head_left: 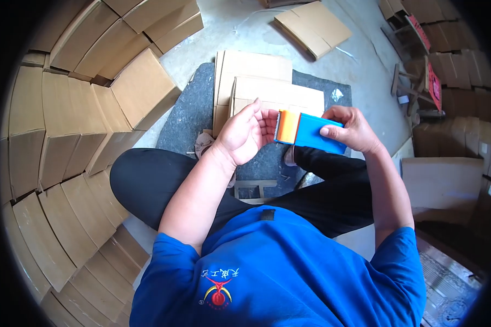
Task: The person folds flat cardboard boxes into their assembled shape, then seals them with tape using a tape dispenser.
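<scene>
Head view shows us holding a blue-and-orange tape dispenser [310, 132] over our lap: our right hand [353, 129] clasps its blue body, our left hand [247, 132] fingers its orange toothed end. Next we'd free the tape end. No writing readable on it.

The blue shirt [289, 267] bears a red and yellow emblem with a short line of pale characters above it, too small to read. Red signs [434, 87] at the upper right carry marks that cannot be read.
</scene>
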`<control>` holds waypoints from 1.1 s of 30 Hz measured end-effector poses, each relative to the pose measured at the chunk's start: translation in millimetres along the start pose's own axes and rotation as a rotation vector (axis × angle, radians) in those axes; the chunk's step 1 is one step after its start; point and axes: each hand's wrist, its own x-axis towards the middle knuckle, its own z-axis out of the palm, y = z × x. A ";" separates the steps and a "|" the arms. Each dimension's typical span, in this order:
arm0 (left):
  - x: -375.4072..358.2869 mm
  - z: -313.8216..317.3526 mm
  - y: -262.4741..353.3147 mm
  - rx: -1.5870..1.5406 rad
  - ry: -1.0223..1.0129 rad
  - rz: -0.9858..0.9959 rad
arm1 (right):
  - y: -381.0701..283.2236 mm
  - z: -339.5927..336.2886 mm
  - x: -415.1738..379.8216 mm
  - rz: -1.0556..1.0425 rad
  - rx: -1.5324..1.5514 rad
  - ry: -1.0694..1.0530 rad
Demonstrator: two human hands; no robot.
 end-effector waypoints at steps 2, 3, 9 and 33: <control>2.6 -5.2 -3.6 -0.076 0.046 -0.022 | -2.9 4.6 3.6 -0.001 0.043 -0.016; 1.9 -5.5 -8.2 -0.025 0.089 0.041 | -6.3 8.8 5.7 0.024 0.018 -0.019; 4.2 -11.2 -0.8 0.310 0.384 0.127 | -25.7 22.6 17.4 0.104 -0.145 -0.005; 32.1 -80.9 76.0 0.596 0.840 0.237 | -71.7 41.0 121.4 0.296 -0.804 0.003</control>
